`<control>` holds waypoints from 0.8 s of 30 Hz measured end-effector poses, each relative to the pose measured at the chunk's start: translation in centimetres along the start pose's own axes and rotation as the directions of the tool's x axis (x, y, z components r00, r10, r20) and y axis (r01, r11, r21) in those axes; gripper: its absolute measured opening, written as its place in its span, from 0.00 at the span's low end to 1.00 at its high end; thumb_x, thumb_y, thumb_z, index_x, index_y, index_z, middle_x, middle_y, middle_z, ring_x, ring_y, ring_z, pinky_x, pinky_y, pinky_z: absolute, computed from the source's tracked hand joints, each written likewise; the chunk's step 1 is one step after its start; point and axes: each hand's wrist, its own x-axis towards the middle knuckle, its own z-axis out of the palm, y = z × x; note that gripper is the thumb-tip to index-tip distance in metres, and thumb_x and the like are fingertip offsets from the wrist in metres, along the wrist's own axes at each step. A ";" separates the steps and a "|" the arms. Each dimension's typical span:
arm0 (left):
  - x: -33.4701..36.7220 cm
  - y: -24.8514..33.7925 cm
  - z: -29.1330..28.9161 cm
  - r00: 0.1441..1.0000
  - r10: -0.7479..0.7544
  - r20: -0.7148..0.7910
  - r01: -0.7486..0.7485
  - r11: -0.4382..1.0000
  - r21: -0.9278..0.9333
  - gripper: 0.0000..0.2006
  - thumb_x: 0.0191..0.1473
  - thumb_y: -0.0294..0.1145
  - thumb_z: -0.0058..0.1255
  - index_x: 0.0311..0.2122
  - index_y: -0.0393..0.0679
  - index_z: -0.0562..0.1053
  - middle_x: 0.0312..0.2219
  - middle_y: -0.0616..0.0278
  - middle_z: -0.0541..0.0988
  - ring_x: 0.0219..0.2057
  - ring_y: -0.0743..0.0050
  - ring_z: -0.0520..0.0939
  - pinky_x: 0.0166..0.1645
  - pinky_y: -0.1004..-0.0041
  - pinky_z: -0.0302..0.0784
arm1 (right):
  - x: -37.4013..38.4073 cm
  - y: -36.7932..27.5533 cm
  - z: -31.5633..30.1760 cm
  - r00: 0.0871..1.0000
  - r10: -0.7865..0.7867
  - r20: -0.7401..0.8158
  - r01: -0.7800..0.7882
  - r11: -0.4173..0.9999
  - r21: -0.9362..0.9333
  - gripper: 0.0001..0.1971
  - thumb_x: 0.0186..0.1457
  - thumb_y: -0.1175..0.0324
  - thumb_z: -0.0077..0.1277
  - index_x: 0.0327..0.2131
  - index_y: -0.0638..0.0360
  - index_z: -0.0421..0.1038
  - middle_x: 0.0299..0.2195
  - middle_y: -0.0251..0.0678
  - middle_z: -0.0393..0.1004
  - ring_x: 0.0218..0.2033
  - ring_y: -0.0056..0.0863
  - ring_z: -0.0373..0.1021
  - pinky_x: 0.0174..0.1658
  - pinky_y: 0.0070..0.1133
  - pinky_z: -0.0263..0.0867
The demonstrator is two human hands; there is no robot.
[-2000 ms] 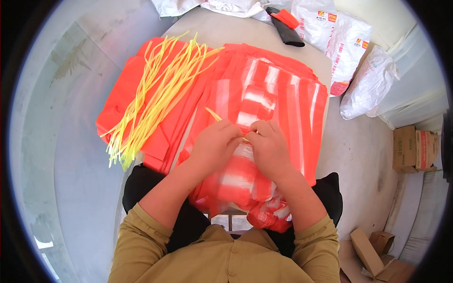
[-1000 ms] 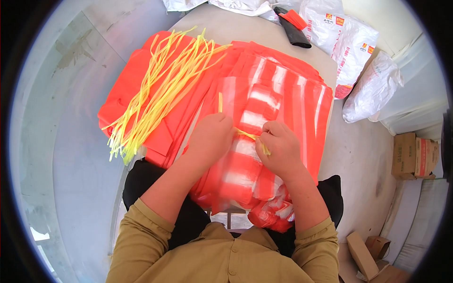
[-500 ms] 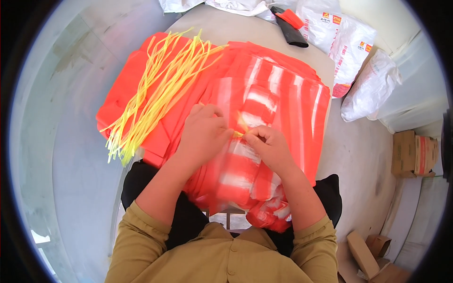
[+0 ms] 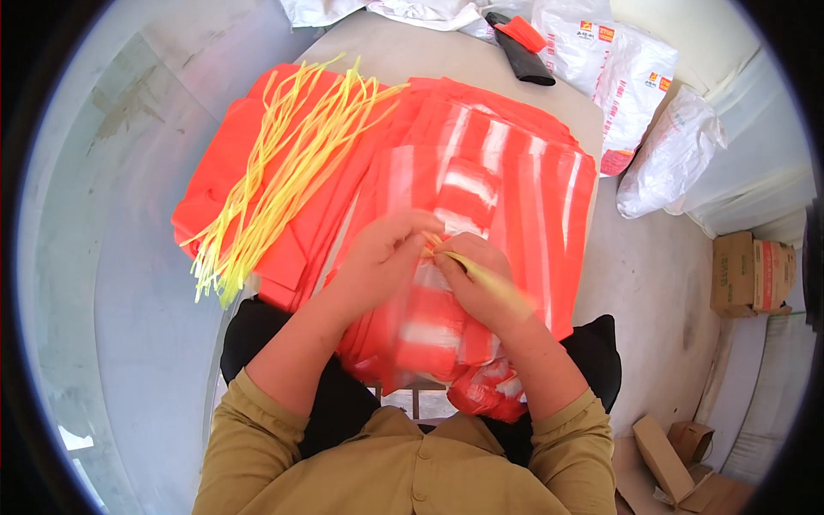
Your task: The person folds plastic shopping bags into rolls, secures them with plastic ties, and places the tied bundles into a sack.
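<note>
Head view, looking down: two bare hands meet over a broad stack of glossy red sheets with pale, see-through stripes [image 4: 562, 232], which lies on a pale grey desk [image 4: 378, 50] in front of the seated person. A narrow yellow plastic strip [image 4: 474, 269] is at their fingertips, above the middle of the stack, its loose end blurring across the back of the right hand [image 4: 481, 290]. The step in hand appears to be twisting or knotting this strip; the next move would seem to call for a firm pinch on both ends and an even pull. The right hand's grip is closed, thumb and forefinger pinching the strip. The left hand [image 4: 378, 257] has its fingers curled close to the same spot, nearly touching the right; whether its grip is fully closed on the strip cannot be told. To the left, a loose bundle of long yellow strips [image 4: 296, 172] lies slantwise across plain red folded material [image 4: 215, 172].
</note>
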 end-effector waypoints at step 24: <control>0.3 -1.5 0.4 0.919 0.216 0.329 -0.393 0.452 0.801 0.06 0.50 0.30 0.60 0.30 0.41 0.75 0.26 0.56 0.79 0.32 0.50 0.79 0.36 0.54 0.72 | 0.2 0.1 0.7 0.962 -0.143 -0.233 0.119 0.986 -0.113 0.12 0.51 0.80 0.56 0.41 0.61 0.76 0.36 0.42 0.76 0.40 0.43 0.73 0.42 0.32 0.71</control>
